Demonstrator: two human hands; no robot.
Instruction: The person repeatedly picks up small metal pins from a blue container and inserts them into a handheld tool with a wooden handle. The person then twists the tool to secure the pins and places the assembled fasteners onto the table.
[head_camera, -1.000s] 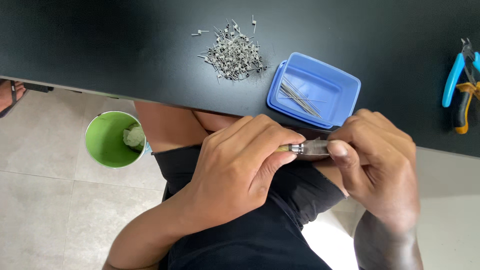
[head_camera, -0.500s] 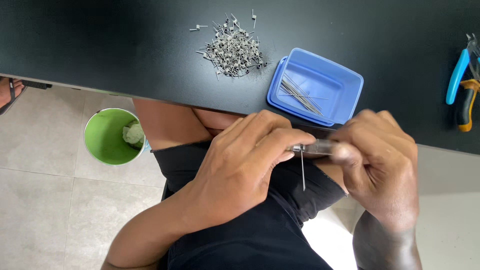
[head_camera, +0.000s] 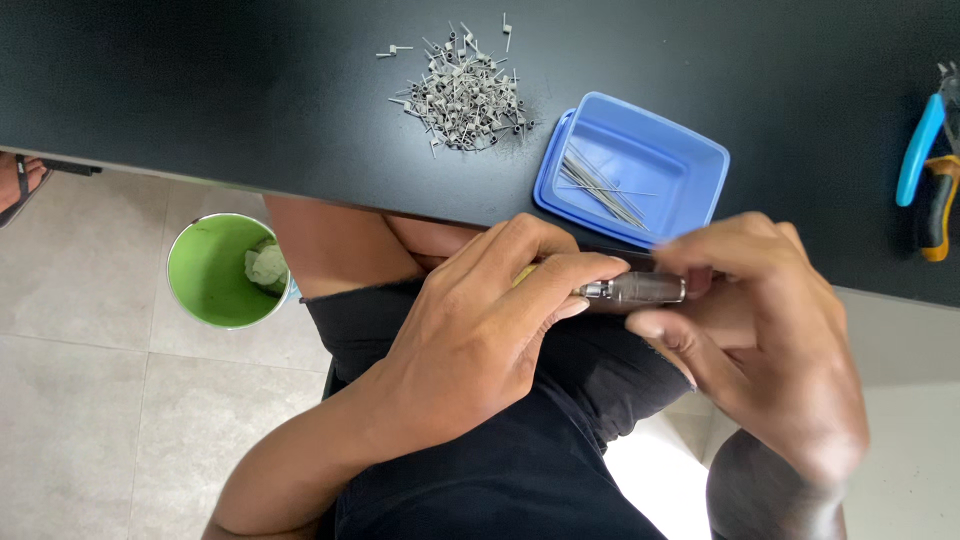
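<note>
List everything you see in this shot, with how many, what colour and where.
small metal tool: one, silvery grey, held between both hands just off the table edge
blue tray: one, on the black table, right of centre
thin wires: a bundle, grey, inside the blue tray
small coiled pieces: a heap, too many to count, grey, on the table left of the tray
pliers: one pair seen, blue and yellow-black handles, far right of the table
black table: one, across the top
green cup: one, on the tiled floor at left, pale wad inside
left hand: fingers gripping the tool
right hand: fingers on the tool's other end
</note>
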